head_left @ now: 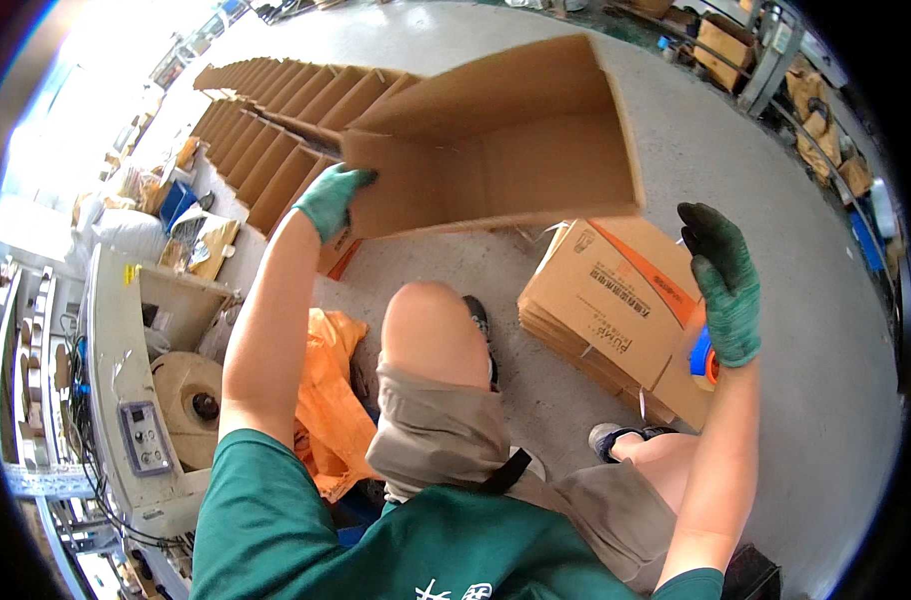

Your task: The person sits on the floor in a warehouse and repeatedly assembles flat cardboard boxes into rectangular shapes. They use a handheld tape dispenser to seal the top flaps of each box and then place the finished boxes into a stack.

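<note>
An open cardboard box [496, 165] hangs in the air in front of me, its open side facing me. My left hand [334, 198], in a green glove with dark fingertips, is closed on the box's left edge. To the right of the box, my gloved right hand [724, 285] is raised with fingers stretched out and nothing in it. Just below that hand, a stack of flattened cartons [616, 290] with orange printing lies on the floor. A blue and orange roll [703, 356], perhaps tape, shows partly behind my right wrist.
Long rows of open boxes [266, 165] stand on the floor beyond the left hand. A grey machine [141, 350] with a control panel and a round reel is close on my left, beside an orange sack [328, 410]. Metal shelving [771, 60] stands at the far right.
</note>
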Motion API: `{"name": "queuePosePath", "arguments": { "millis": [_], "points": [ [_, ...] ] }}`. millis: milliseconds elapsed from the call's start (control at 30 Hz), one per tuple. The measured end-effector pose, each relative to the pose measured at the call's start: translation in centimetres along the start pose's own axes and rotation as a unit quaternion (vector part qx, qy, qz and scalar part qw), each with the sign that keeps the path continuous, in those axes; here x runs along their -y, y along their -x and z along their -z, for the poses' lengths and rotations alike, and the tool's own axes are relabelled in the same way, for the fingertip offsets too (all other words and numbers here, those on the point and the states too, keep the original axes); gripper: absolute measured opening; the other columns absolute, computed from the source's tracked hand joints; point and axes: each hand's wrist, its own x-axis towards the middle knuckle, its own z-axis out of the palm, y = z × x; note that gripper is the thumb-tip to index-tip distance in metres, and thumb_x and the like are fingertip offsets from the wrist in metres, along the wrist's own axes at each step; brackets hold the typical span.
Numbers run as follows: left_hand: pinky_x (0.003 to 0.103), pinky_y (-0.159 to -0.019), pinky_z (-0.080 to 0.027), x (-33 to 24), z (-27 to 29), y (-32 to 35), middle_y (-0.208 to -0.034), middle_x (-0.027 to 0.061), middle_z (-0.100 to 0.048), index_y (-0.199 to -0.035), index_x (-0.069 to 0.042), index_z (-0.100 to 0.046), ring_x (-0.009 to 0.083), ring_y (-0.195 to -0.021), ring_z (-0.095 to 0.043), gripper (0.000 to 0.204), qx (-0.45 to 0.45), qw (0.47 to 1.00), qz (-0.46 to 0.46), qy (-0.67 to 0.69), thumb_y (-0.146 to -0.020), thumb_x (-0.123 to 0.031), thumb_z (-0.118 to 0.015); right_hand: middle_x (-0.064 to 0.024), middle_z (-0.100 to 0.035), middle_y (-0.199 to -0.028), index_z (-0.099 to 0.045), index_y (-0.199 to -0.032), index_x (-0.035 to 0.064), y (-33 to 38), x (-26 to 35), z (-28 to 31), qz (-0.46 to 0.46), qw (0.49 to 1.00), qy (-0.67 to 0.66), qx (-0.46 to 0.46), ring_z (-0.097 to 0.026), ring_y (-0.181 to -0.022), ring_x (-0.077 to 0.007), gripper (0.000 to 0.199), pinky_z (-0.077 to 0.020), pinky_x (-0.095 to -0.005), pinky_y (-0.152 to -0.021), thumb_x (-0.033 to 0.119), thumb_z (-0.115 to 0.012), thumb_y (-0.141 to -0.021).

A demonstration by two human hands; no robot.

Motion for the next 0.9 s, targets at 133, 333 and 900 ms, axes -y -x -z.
{"name": "queuePosePath", "arguments": {
  "millis": [133, 333, 900],
  "points": [
    [0.042, -0.073, -0.062, 6.5, 12.1, 0.6, -0.104, 0.0119, -0.072, -0.12, -0.001, -0.061, 0.0254, -0.088, -0.073, 0.036, -0.05, 0.998, 0.032, -0.007, -0.09, -0.02, -0.067, -0.0112, -0.062, -0.133, -0.055, -0.138, 0.0024, 0.4, -1.6, 2.1, -0.036, 0.999, 0.001, 0.004, -0.059, -0.123, -0.0214, 0.04, -0.0443, -0.0393, -0.11, 0.001, -0.053, -0.098],
    [0.054, -0.085, -0.058, 24.3, 23.7, -0.1, -0.106, 0.019, -0.07, -0.12, -0.001, -0.06, 0.0388, -0.094, -0.069, 0.037, -0.184, 0.952, 0.239, 0.044, -0.093, -0.026, -0.065, -0.0069, -0.07, -0.112, -0.067, -0.118, 0.0008, 2.4, -1.3, 3.5, -0.134, 0.984, 0.107, 0.039, -0.065, -0.106, -0.0169, 0.024, -0.0489, -0.0328, -0.099, 0.003, -0.053, -0.098],
    [0.059, -0.118, -0.024, 27.4, 6.1, -2.5, -0.162, 0.0138, -0.028, -0.121, -0.02, -0.067, 0.0409, -0.149, -0.025, 0.042, -0.11, 0.757, -0.157, -0.625, -0.079, -0.021, -0.072, -0.0115, -0.069, -0.095, -0.07, -0.102, 0.0027, 1.2, 16.2, -7.7, 0.068, 0.765, 0.529, 0.361, -0.067, -0.09, -0.0324, 0.034, -0.0531, -0.0426, -0.086, 0.022, -0.081, -0.076]
  ]
}}
